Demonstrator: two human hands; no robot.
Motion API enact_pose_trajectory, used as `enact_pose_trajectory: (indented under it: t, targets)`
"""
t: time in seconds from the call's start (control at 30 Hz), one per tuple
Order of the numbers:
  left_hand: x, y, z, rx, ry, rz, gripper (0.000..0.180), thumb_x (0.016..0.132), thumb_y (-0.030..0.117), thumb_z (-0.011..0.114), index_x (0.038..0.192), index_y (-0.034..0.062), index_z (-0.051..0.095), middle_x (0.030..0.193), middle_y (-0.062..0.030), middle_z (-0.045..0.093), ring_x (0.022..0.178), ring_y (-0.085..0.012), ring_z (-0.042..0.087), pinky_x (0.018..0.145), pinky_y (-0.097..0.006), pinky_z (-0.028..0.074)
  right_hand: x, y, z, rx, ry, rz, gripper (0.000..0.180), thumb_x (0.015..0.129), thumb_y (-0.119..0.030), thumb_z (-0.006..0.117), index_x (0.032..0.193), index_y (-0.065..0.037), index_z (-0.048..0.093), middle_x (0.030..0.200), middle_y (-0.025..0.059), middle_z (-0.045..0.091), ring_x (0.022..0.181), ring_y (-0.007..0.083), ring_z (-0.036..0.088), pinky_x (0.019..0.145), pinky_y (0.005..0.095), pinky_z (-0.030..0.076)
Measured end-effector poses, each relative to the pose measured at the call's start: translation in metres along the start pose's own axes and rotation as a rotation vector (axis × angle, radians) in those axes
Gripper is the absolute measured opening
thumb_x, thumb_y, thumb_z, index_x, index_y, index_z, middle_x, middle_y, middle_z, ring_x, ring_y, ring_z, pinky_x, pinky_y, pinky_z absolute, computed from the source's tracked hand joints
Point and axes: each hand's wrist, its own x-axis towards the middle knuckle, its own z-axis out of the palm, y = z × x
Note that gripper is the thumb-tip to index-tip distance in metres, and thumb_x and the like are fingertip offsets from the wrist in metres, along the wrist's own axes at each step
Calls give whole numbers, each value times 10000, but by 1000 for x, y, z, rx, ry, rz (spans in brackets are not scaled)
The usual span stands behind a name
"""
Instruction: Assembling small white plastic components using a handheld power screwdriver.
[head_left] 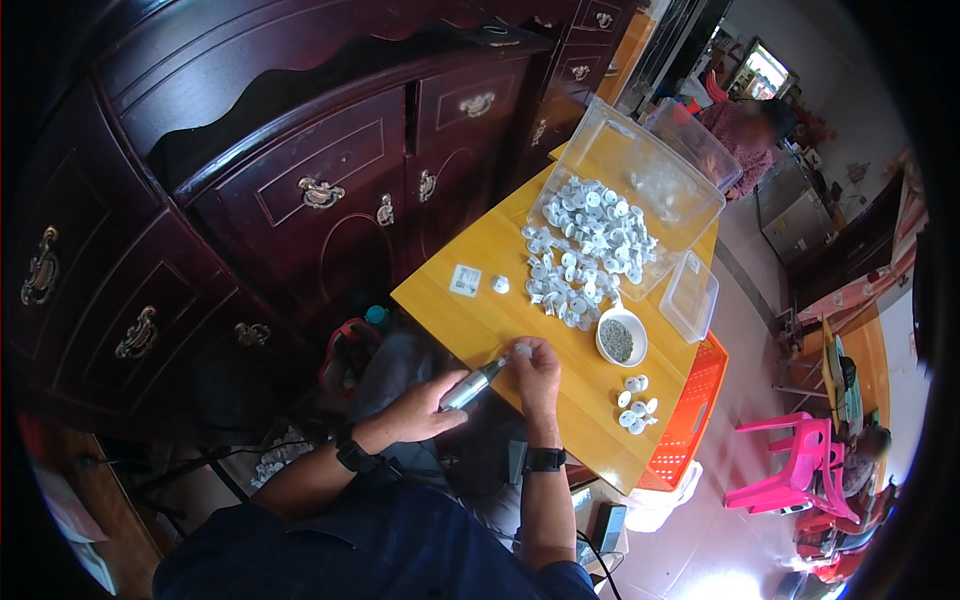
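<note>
1. Holding a slim silver power screwdriver (pixel 472 385), the left hand (pixel 415 410) has its grip wrapped round the tool's barrel, with the tip pointing at the right hand (pixel 537 372).
2. The right hand's grip is pinched narrow on a small white plastic part (pixel 522 351) at the near edge of the yellow tabletop (pixel 470 320), touching the tool's tip.
3. Both wrists carry dark bands, and the sleeves are dark blue.
4. Just right of the hands lies a small cluster of finished white parts (pixel 635 404) on the tabletop.
5. Beyond them stands a white bowl (pixel 620 338) holding small dark screws.
6. A small clear lidded box (pixel 690 296) sits by the bowl at the tabletop's right edge, above an orange crate (pixel 690 410).
7. Farther on, a heap of white parts (pixel 585 255) spills from a large clear tub (pixel 640 170) tipped on its side.
8. One loose white part (pixel 500 285) and a small white packet (pixel 465 280) lie well apart to the left.
9. A dark wooden cabinet (pixel 300 170) stands behind the tabletop.
</note>
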Motion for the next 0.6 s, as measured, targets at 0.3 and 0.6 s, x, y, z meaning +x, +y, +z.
enact_pose_trajectory:
  t: [0.3, 0.6]
  targets:
    - [-1, 9, -3, -162, -55, -77, 590, 924, 214, 694, 1414, 26, 424, 1022, -121, 666, 795, -170, 666, 696, -294, 543, 0, 1, -2, -19, -15, -11, 65, 949, -9, 595, 1009, -18, 620, 920, 35, 673, 823, 106, 634, 761, 243, 515]
    - [-2, 6, -2, -278, -95, -159, 543, 952, 182, 639, 1422, 32, 412, 908, -62, 627, 626, -93, 575, 561, -250, 497, 0, 6, -2, -68, -26, -42, 74, 938, 15, 589, 990, -21, 627, 923, 48, 690, 813, 109, 637, 761, 246, 516]
